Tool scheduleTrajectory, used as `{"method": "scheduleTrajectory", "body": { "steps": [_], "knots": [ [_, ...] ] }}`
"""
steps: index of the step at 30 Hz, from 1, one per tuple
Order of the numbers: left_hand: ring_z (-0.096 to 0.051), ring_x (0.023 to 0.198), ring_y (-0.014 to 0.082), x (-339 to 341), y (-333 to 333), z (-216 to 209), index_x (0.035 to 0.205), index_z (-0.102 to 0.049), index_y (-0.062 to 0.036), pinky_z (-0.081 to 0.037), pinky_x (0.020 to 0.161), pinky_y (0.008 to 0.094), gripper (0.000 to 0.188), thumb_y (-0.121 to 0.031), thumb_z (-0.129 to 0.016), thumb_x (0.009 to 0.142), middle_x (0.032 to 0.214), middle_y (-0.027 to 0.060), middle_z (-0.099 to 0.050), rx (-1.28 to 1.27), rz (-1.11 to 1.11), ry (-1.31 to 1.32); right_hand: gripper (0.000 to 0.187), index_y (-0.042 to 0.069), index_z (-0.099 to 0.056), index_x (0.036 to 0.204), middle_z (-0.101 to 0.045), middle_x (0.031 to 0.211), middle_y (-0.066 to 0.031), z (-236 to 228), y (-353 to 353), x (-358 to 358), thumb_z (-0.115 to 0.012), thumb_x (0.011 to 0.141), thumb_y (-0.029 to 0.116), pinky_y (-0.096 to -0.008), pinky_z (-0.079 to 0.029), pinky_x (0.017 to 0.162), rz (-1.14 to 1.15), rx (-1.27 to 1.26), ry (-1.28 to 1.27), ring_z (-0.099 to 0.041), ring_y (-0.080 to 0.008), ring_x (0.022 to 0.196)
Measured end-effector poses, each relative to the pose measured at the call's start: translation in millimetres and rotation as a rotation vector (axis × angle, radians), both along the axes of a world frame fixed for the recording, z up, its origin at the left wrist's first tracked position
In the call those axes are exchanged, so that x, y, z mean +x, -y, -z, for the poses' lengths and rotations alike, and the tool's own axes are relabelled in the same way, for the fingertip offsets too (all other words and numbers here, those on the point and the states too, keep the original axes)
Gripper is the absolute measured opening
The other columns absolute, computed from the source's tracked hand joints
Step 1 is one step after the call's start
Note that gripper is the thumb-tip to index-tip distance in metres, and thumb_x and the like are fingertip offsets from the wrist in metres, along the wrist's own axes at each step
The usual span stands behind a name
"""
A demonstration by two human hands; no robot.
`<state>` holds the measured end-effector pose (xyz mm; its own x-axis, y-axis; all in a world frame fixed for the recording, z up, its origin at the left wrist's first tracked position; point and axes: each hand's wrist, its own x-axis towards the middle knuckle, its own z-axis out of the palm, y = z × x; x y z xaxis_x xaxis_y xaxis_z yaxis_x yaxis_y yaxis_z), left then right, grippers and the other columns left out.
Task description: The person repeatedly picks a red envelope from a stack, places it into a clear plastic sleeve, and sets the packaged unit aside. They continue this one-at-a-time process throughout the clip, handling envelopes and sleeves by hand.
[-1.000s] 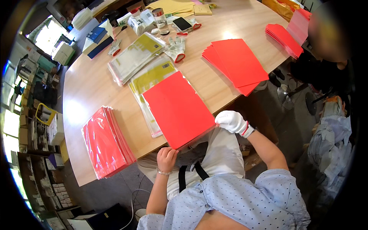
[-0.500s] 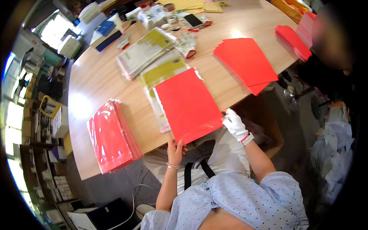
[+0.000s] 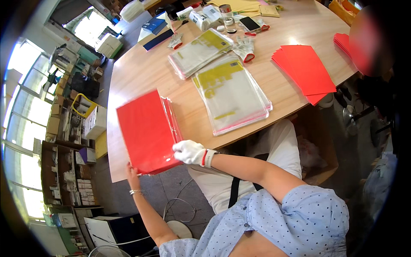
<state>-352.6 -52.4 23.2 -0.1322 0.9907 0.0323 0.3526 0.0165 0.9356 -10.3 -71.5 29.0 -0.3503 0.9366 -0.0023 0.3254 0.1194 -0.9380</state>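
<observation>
A red sheet in a clear plastic sleeve [image 3: 147,130] lies over the stack of sleeved red sheets [image 3: 170,113] at the table's left front. My bare left hand [image 3: 132,172] pinches its near left corner. At its near right corner, my right hand [image 3: 189,152] in a white knitted glove closes on the edge. To the right lies a pile of clear plastic sleeves [image 3: 239,96] with yellow-green print, and beyond it a second pile of sleeves [image 3: 199,51]. A fanned stack of red sheets [image 3: 308,70] sits farther right.
On the far side are white gloves [image 3: 245,48], a phone [image 3: 249,24], a jar [image 3: 227,19] and a blue box [image 3: 155,25]. Another person [image 3: 368,47], blurred, is at the right edge beside more red sheets [image 3: 341,45]. A cardboard box [image 3: 323,150] stands under the table.
Both hands have carried the red sheet in its sleeve leftward, from over the clear sleeves onto the sleeved red stack. The view has shifted left, and the pile of clear sleeves is uncovered.
</observation>
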Motion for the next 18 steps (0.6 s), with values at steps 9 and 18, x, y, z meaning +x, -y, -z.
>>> {"method": "scheduleTrajectory", "body": {
  "steps": [9, 18],
  "knots": [
    [-0.055, 0.085, 0.0084, -9.6, 0.2, 58.0, 0.136, -0.039, -0.0119, -0.046, 0.065, 0.0233, 0.049, -0.021, -0.043, 0.087, 0.113, 0.0006, -0.056, -0.241, -0.069, 0.250, 0.052, -0.006, -0.041, 0.119, -0.036, 0.131, -0.0326, 50.6, 7.3, -29.9, -0.054, 0.085, 0.031, -0.0455, -0.039, 0.092, 0.288, 0.310, 0.144, -0.046, -0.0439, 0.109],
    [-0.042, 0.120, 0.0216, -26.6, 2.5, 69.3, 0.137, -0.036, -0.0058, -0.040, 0.093, 0.0328, 0.052, -0.031, -0.042, 0.093, 0.134, 0.0100, -0.041, -0.153, -0.163, 0.214, 0.042, -0.005, -0.043, 0.122, -0.049, 0.124, -0.0237, 67.8, 14.7, 8.4, -0.047, 0.093, 0.026, -0.0336, -0.042, 0.091, 0.253, 0.092, -0.436, -0.053, -0.0277, 0.108]
  ]
}}
